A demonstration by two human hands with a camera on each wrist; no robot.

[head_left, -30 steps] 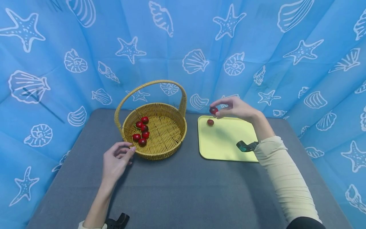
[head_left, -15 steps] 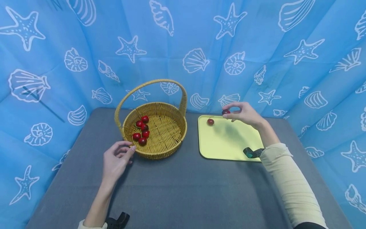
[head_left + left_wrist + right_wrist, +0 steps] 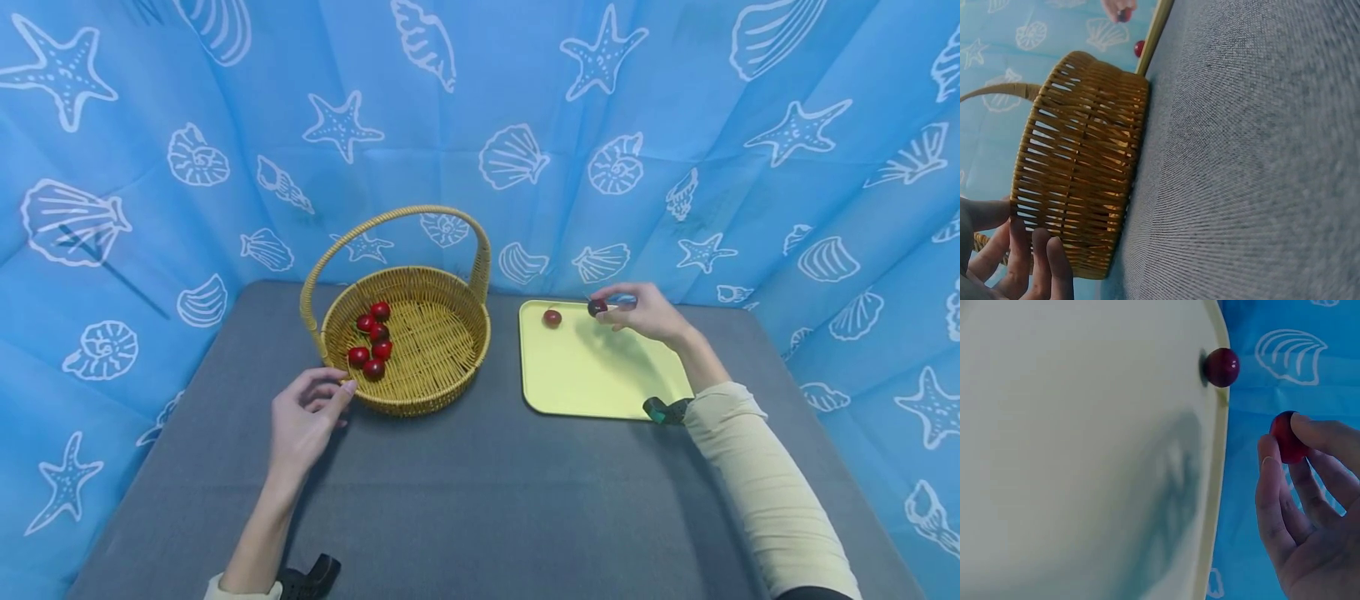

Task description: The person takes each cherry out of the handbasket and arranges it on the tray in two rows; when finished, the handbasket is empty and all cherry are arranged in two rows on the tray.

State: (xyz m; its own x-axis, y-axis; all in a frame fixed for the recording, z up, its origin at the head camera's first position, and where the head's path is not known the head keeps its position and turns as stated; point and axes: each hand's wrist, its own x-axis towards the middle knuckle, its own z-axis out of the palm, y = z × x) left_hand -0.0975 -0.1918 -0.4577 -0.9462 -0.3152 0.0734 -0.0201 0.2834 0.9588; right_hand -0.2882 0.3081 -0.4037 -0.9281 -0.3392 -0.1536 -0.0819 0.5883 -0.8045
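- Left hand [image 3: 303, 421] pinches the near-left rim of a wicker basket [image 3: 423, 407].
- Six red cherries [image 3: 382, 350] lie inside, toward the left.
- A lone cherry [image 3: 552, 318] sits near the far-left corner of a yellow tray [image 3: 570, 383].
- Another cherry [image 3: 597, 307], raised near the tray's far edge, is pinched by the right hand [image 3: 648, 315].

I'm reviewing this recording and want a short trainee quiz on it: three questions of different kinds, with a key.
1. Count: in the head view, how many cherries show inside the wicker basket?
2. True or false: the right-hand grip pinches one cherry, while another cherry lies on the yellow tray.
3. Fill in: the left-hand grip touches the basket at its ____.

Key: 1. six; 2. true; 3. rim.
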